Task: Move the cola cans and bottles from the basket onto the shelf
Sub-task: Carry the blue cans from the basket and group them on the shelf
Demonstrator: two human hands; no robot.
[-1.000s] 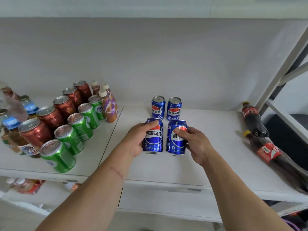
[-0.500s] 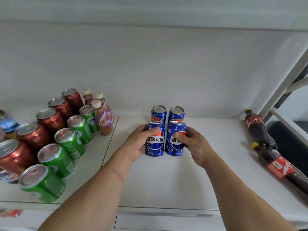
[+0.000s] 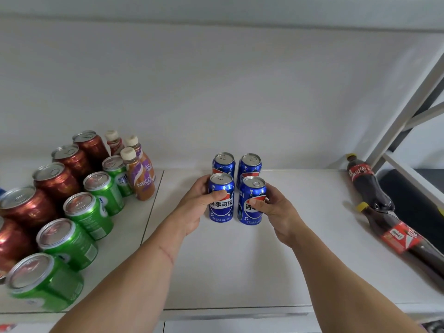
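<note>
Upright blue aluminium cola can grasped by left hand; matching blue can grasped by right hand; two more blue cans just behind grips, on white shelf.

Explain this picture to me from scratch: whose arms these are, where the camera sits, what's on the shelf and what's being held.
There is no machine here. A person wears a camera on the head, looking forward and down, so the two bare arms are the wearer's own.

The left hand grips the front left blue cola can; the right hand grips the front right blue cola can. Both cans stand upright on the white shelf, right in front of two more blue cans.

Farther left stand rows of red cans and green cans, plus small coffee bottles. At the right, two dark cola bottles lie on their sides. No basket is in view.
</note>
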